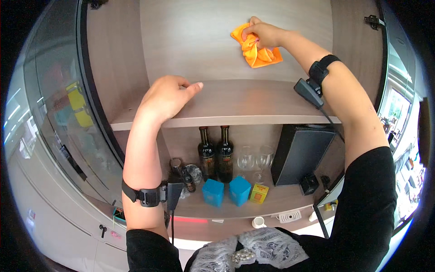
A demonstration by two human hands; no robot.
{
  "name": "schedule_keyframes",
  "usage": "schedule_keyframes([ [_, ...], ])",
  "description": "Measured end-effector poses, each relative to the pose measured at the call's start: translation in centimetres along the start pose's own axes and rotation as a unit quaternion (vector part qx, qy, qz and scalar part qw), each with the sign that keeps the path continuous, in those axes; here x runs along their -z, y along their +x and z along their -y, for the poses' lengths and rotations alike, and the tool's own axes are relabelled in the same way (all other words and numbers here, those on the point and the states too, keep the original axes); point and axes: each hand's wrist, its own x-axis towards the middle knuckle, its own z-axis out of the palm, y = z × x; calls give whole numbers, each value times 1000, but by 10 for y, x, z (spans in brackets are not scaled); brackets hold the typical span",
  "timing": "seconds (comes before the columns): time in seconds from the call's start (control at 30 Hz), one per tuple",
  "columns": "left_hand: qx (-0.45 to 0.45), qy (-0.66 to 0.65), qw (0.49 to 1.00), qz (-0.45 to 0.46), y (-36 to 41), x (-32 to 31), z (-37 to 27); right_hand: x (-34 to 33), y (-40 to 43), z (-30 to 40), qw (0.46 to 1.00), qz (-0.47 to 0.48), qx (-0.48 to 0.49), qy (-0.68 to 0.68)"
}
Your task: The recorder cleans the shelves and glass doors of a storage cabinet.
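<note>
My right hand [265, 34] grips a bunched orange cloth [259, 56] against the back panel [197, 40] of a wood-grain cabinet, to the right of its middle. Part of the cloth hangs out below my fingers. Over the left part of the upper shelf board [238, 102] is my left hand [168, 97], its fingers loosely bent and thumb pointing right. Nothing shows in it, though its palm is hidden; whether it touches the board I cannot tell. Each forearm wears a black strap with a small cabled device.
The lower shelf holds two dark glass bottles [225, 153], wine glasses [264, 159], two blue boxes [213, 193], a yellow box [259, 193] and a black case [302, 153]. Below stand a white mug [258, 222] and a power strip [289, 216]. Glass doors [68, 102] flank the cabinet.
</note>
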Motion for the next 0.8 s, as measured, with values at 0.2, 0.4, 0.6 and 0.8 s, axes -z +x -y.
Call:
schedule_keyframes([
  [0.2, -10, -47, 995, 88, 8, 24, -38, 7, -3, 4, 998, 26, -53, -1],
  [0.4, -70, -203, 968, 130, 57, 26, -74, 7, 0, 7, 998, 35, -59, 5],
  [0.6, -83, -96, 984, -123, 123, 59, -33, 2, -1, 1, 999, 1, -34, 2],
  [0.8, -74, -165, 971, -159, 158, 51, -28, -2, -3, -5, 999, -13, -37, -22],
])
